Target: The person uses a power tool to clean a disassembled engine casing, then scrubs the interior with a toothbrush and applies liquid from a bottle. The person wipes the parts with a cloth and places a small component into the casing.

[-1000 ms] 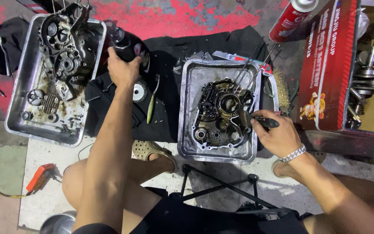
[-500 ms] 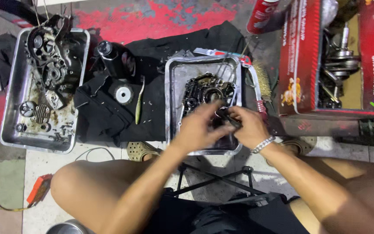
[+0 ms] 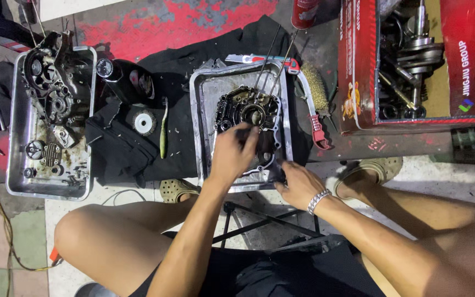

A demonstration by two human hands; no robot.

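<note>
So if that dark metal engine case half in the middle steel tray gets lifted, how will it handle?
The dark metal engine case half looks like solid cast metal, so probably stiff and heavy for its size. Its surface looks greasy, so likely slippery. The two thin rods standing out of it may snag on the steel tray.

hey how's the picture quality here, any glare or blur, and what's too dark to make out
Head view: mostly sharp; glare on the rim of the middle metal tray; the left hand is slightly soft over the engine case; the right hand grips the tray's near corner, fingertips in shadow; the black cloth swallows detail; edges bend with wide-angle distortion.
</note>
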